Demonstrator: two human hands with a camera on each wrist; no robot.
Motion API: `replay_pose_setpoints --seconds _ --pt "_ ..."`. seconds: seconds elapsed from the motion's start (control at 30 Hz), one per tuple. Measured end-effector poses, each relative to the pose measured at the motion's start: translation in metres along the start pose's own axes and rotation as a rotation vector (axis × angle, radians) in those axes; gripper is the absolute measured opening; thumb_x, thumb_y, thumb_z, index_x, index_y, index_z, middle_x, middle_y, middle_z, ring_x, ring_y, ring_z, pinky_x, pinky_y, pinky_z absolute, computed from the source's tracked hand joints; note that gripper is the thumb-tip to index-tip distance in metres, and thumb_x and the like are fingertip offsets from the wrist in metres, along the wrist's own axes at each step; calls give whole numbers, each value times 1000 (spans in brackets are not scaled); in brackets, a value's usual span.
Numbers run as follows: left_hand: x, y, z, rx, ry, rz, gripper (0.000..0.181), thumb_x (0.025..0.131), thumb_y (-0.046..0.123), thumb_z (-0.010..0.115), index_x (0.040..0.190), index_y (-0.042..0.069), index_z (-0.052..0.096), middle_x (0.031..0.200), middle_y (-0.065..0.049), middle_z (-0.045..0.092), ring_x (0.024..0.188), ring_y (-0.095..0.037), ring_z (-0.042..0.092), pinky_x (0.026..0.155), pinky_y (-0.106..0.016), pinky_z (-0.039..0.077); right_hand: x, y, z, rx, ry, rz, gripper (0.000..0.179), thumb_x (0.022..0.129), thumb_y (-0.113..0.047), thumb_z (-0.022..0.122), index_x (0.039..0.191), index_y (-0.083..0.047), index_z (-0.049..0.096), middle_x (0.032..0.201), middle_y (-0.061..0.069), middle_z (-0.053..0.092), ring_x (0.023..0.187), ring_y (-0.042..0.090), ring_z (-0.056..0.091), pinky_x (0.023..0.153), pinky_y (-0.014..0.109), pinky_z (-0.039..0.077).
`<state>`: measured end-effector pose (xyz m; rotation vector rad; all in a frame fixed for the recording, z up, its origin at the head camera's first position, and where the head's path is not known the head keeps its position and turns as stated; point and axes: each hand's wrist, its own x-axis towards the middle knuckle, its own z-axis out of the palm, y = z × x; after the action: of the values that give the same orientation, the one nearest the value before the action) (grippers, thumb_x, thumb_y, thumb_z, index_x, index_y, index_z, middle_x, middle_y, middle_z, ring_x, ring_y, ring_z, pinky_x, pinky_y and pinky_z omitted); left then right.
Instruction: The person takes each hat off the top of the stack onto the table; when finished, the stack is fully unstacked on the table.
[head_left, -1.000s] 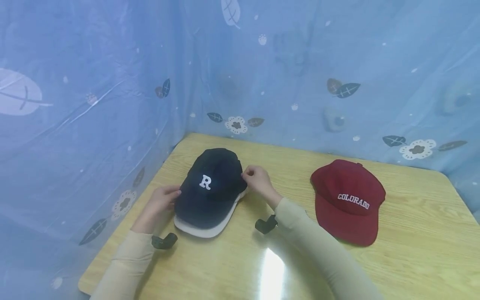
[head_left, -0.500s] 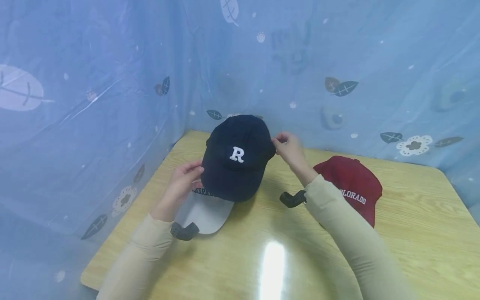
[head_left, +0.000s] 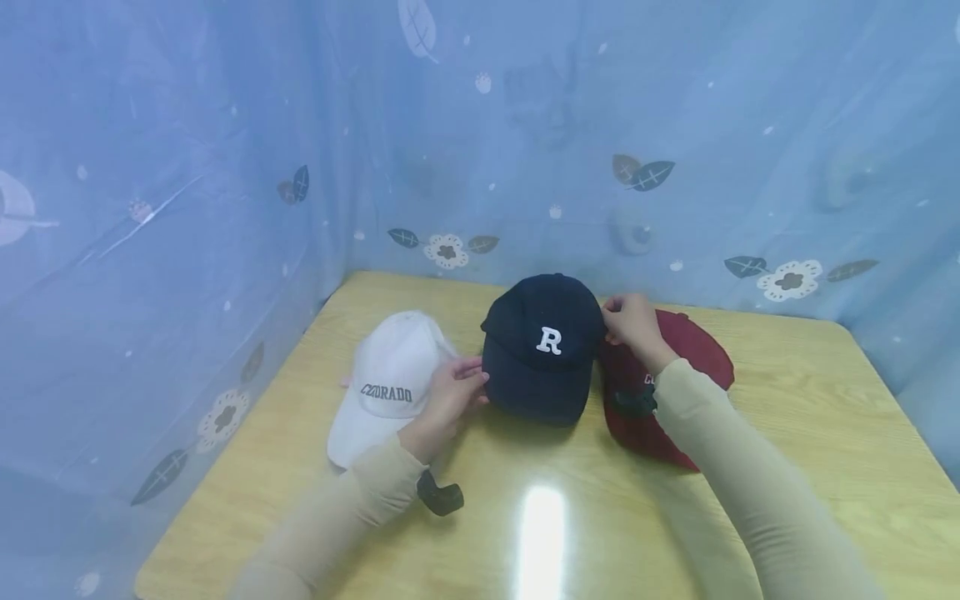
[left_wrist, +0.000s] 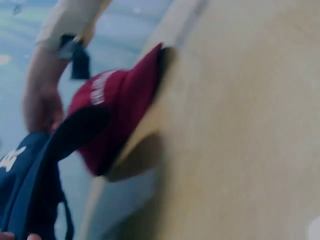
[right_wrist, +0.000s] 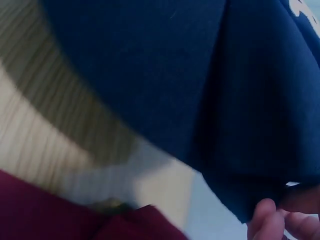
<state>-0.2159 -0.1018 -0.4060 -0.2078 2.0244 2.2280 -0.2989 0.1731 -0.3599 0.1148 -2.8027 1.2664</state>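
A navy baseball cap (head_left: 536, 367) with a white letter R hangs between my two hands, close over the middle of the table. My left hand (head_left: 447, 396) pinches its left edge, near where brim and crown meet. With thumb and fingers, my right hand (head_left: 636, 329) pinches the right edge of the crown. In the right wrist view, fingertips (right_wrist: 265, 215) grip the navy cloth at its lower corner. A white baseball cap (head_left: 393, 358) lettered COLORADO sits left, partly behind my left hand. To the right rests a maroon baseball cap (head_left: 693, 350), partly covered by my right hand and sleeve.
The caps share a light wooden table (head_left: 787, 467) with rounded corners. A blue patterned curtain (head_left: 525, 150) closes off the back and left sides. A dark strap piece (head_left: 441, 493) juts from the left wrist. Bright glare (head_left: 542, 533) marks the table's front.
Both hands lifted the navy cap off the white cap, carried it right and lowered it between the other two caps. The white cap came into view; the head view turned slightly.
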Motion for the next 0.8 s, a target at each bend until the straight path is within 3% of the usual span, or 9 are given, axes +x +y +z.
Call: replay_pose_setpoints --seconds 0.17,0.3,0.37,0.47,0.6,0.67,0.73,0.8 --pt "6 -26 11 -9 -31 -92 41 86 -4 54 126 -13 44 104 -15 54 58 -9 53 53 -20 51 0 15 10 -123 33 -27 22 90 -8 48 78 3 62 59 10 60 47 16 59 55 35 54" --pt "7 -36 14 9 -90 -130 49 87 -3 51 132 -15 34 128 -30 44 91 -22 59 76 -29 53 3 24 16 -223 31 -17 22 91 -10 48 74 0 59 58 9 58 47 17 58 50 34 51" --pt "7 -38 13 9 -120 -123 52 87 -2 51 134 -16 30 136 -32 36 111 -32 52 89 -37 48 4 26 20 -250 24 9 22 91 -11 48 75 0 59 58 8 56 48 18 57 46 32 49" --pt "6 -36 11 29 -162 -89 55 87 0 50 135 -16 28 138 -32 32 125 -40 38 99 -46 39 6 28 23 -258 32 28 23 92 -13 48 76 -1 59 58 8 56 49 19 57 44 30 46" --pt "-2 -22 0 175 -204 -17 51 88 7 53 134 -8 37 137 -27 38 121 -38 44 97 -46 40 6 21 27 -238 132 -5 23 92 -16 47 81 -1 61 65 11 59 55 24 56 45 32 45" --pt "-9 -8 -10 267 -181 43 46 88 11 56 131 -1 46 134 -22 45 117 -33 50 96 -44 43 5 10 28 -220 213 -54 23 92 -17 47 87 -1 62 72 14 61 61 27 56 49 37 46" --pt "-14 7 -27 342 -137 153 37 88 10 57 123 1 54 127 -18 53 111 -30 55 94 -40 44 4 -5 32 -186 275 -117 22 92 -18 49 95 -1 63 80 14 63 65 28 57 54 40 48" --pt "-15 22 -48 388 -64 257 30 87 8 59 116 0 58 120 -18 58 107 -29 57 92 -39 46 0 -23 39 -133 266 -166 23 93 -21 50 100 -2 62 84 14 65 63 26 59 57 40 49"
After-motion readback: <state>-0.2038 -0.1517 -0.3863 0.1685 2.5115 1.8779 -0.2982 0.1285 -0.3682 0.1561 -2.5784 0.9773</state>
